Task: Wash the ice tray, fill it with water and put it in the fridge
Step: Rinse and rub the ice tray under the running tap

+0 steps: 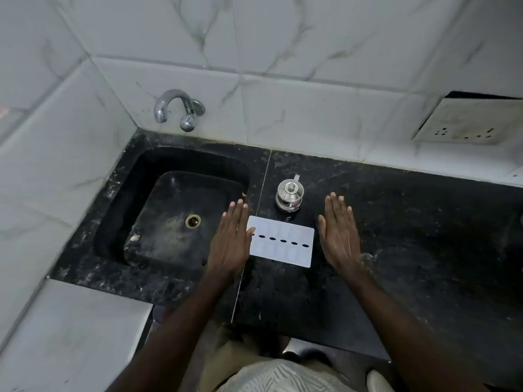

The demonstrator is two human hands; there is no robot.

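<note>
Ice tray (281, 244) lies midway between the desk's (410, 222) back and front edges, flanked by my left hand (230, 241) and right hand (339, 233), fingers (239, 216) straight, gripping nothing.

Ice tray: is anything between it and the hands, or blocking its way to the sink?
Nothing visible does. The ice tray lies flat on the counter between the open left hand, at its left edge, and the open right hand, just apart. The sink lies past the left hand; the lidded steel pot stands behind the tray.
</note>
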